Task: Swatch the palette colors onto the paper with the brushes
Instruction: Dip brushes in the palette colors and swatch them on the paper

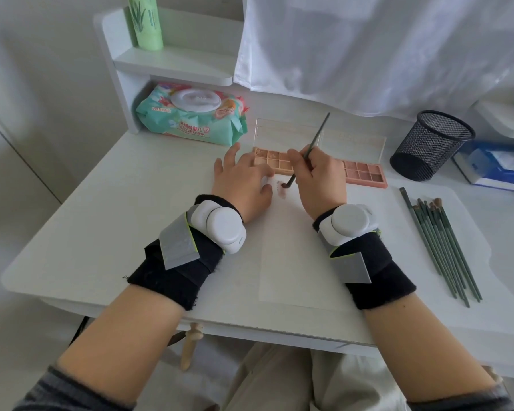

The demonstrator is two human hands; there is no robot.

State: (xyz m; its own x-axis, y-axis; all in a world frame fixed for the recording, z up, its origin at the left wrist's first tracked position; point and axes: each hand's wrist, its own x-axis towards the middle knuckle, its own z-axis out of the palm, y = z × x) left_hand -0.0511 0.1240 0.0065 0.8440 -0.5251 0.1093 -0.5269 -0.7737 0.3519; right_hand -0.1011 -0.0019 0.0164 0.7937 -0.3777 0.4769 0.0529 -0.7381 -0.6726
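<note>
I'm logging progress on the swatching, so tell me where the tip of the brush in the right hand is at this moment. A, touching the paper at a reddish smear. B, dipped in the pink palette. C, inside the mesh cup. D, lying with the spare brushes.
A: the right hand holds the brush tilted, with its tip down on the paper at a reddish smear, just in front of the palette.

A home, most likely a bedroom corner — a small white bench [101, 232] with a built-in shelf [172, 66] stands against a plain wall. A pack of wet wipes [190, 114] lies at eleven o'clock, a mesh pen cup [431, 143] and tissues [499, 167] at two o'clock — ordinary household things.
</note>
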